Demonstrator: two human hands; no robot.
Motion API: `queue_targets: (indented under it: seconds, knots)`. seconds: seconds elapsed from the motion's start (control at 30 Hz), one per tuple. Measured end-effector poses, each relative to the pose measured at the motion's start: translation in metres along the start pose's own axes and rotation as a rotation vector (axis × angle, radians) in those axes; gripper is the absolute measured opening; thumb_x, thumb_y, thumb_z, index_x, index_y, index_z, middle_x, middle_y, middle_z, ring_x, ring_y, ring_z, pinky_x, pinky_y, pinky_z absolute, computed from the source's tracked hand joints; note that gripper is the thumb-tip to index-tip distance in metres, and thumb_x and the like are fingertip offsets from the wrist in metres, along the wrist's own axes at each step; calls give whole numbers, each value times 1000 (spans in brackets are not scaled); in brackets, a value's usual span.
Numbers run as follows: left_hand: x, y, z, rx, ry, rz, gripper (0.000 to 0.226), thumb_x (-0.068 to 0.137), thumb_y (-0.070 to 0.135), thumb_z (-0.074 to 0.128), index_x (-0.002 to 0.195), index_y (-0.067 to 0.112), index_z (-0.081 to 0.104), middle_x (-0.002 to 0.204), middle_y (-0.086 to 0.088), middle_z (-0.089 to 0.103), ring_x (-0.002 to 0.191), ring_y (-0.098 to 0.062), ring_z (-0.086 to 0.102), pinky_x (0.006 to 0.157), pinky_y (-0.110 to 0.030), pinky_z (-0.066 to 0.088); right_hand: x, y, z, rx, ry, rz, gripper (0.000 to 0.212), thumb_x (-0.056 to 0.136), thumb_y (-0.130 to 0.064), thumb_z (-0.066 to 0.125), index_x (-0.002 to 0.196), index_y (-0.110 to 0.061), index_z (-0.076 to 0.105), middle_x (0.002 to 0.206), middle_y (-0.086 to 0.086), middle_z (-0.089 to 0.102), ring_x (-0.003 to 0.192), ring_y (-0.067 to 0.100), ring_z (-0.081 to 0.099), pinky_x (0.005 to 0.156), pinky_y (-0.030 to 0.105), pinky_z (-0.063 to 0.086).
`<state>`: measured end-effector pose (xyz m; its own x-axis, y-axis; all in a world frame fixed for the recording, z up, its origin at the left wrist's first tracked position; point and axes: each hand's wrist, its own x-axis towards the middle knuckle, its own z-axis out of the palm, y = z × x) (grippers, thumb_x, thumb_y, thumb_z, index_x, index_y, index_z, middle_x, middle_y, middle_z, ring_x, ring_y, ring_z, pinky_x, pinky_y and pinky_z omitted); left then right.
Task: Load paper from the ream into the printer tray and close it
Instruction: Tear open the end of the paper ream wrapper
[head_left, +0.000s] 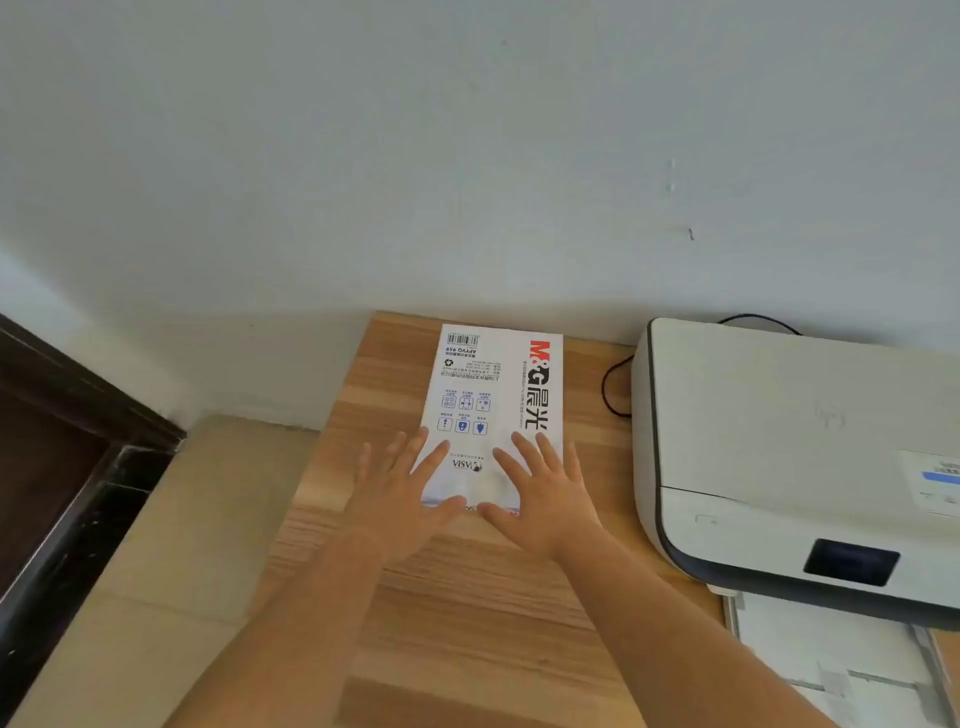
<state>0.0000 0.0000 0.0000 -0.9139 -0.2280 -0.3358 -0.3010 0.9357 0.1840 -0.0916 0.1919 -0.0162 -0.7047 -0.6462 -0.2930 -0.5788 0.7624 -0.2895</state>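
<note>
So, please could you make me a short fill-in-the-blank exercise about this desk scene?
1. Both hands, the left hand and the right hand, reach the paper ream with ____ fingers.
2. The printer stands to the ____ of the ream.
3. The printer tray is pulled ____.

Missing words: spread; right; out

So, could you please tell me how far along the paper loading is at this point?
Early on. Done: the printer's tray is already pulled out below the printer. In hand: the left hand and right hand are spread open over the near end of the paper ream, which lies on the desk, apparently still wrapped. Left: open the ream, lift out sheets, lay them in the tray, push it shut.
</note>
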Motion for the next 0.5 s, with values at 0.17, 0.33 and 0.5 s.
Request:
queue_targets:
  seconds: [0.17,0.33,0.5]
  knots:
    - [3,-5,8,18,-46,2,96,63,86,-5,149,43,-2,161,11,-10,148,-15,-13,118,-53,-11,10,-1,5,-7,25,82,68,89,-65,36,144,-25,38,158,1,24,146,23,14,119,48,4]
    - [5,-7,6,-9,-91,14,100,61,87,-4,150,42,0,162,10,-9,148,-14,-14,118,-50,-11,23,-8,8,-32,34,133,44,92,-45,46,127,-20,56,138,0,44,126,22,39,107,41,24]
    - [1,-12,7,-5,-142,31,80,85,76,22,152,34,10,162,9,-3,148,-13,-10,120,-43,-9,34,-15,16,-16,96,195,26,91,-23,44,106,-18,65,114,0,54,104,22,48,91,37,33]
